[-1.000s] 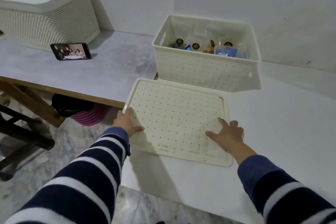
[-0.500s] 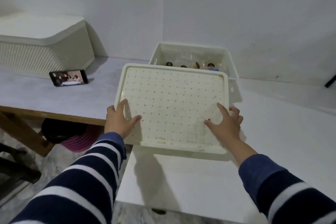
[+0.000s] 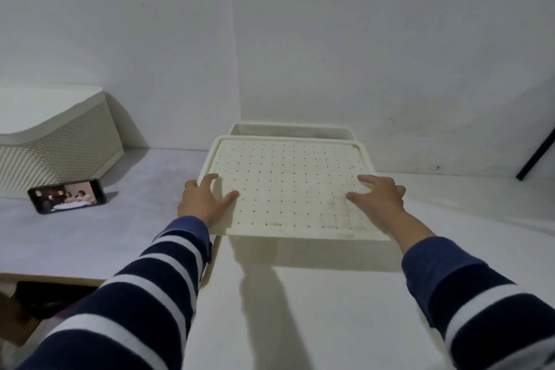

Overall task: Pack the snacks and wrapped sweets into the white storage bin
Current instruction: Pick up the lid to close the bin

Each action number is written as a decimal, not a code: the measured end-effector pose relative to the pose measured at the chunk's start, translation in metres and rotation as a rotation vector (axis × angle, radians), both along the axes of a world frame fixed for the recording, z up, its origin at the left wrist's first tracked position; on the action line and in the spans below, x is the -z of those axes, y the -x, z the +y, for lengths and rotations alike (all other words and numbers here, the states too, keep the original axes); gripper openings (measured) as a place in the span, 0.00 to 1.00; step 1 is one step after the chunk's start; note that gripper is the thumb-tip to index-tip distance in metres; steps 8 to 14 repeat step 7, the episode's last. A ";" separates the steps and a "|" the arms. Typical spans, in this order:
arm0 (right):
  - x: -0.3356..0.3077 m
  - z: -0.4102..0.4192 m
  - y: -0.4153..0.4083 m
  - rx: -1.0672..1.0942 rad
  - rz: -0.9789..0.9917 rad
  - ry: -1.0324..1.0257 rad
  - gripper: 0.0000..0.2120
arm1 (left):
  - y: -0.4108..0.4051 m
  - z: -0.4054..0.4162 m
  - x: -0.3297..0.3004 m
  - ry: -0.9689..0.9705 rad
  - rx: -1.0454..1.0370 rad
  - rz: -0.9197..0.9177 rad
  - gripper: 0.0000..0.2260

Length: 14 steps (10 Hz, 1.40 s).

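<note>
You're holding the perforated lid in both hands, mid-frame, raised off the white table and casting a shadow on it. Your left hand is clamped on the lid's left edge, thumb on top and fingers wrapped round the rim. Your right hand grips the right edge the same way, thumb and fingers spread across the top surface. Hands are well apart, one on each side of the lid.

The white storage bin sits just behind and under the lid, centre frame against the wall; only its far rim shows, contents hidden by the lid. Can't tell if the lid touches the bin.

Striped navy-and-white sleeves fill the lower corners. A phone stands propped at mid left, screen lit. Behind it, upper left, a lidded woven-look basket. Dark rod leans at the right edge.
</note>
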State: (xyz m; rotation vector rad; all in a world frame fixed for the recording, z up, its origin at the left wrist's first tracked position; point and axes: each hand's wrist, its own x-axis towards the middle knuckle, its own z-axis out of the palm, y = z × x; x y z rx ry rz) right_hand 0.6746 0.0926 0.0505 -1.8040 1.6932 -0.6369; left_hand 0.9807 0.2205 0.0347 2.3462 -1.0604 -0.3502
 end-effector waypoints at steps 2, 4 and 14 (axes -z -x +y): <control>0.015 -0.073 -0.017 0.049 0.095 0.059 0.26 | -0.005 -0.074 0.005 -0.020 -0.016 -0.155 0.28; 0.018 -0.125 -0.035 0.024 0.146 0.052 0.29 | -0.022 -0.125 0.003 -0.089 -0.034 -0.194 0.27; 0.013 -0.127 -0.035 -0.080 0.126 -0.001 0.29 | -0.031 -0.122 0.011 0.128 0.058 -0.210 0.26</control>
